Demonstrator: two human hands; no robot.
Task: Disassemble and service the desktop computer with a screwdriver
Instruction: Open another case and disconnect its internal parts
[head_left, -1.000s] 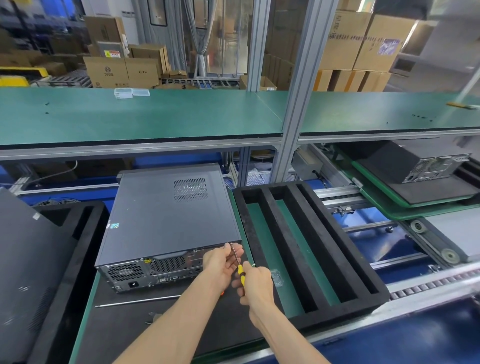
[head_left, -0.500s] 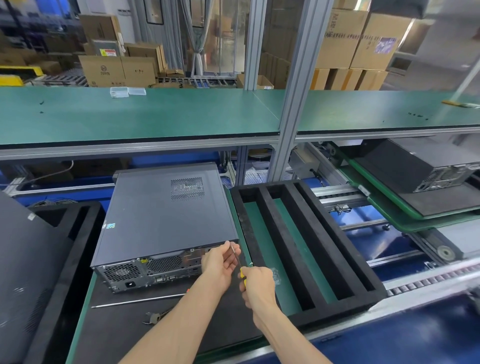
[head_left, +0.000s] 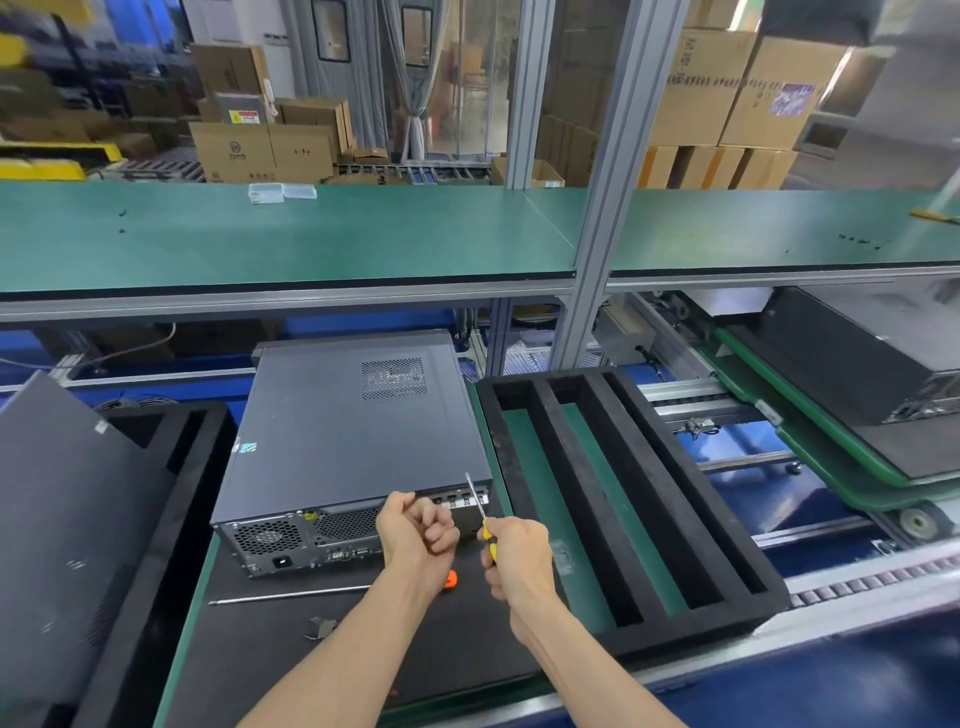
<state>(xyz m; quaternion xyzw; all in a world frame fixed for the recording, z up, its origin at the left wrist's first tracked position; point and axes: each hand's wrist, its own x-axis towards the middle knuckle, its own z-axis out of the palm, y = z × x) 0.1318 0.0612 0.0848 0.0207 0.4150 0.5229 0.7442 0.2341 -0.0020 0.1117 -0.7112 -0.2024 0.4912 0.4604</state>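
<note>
Fingers of the right hand (head_left: 514, 558) grip a yellow screwdriver (head_left: 480, 517) at the desktop computer (head_left: 353, 441) rear on the mat; left hand (head_left: 415, 535) is clenched, contents unclear. Any removed screw might drop and roll away.

Single head-worn view, forward and down, close above workbench (head_left: 322, 649)

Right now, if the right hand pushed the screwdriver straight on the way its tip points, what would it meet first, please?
Most likely the rear top edge of the desktop computer. The right hand holds the yellow-handled screwdriver angled up and away, its tip at that edge near the right corner. Depth is unclear, so it may pass just above the lid.
</note>
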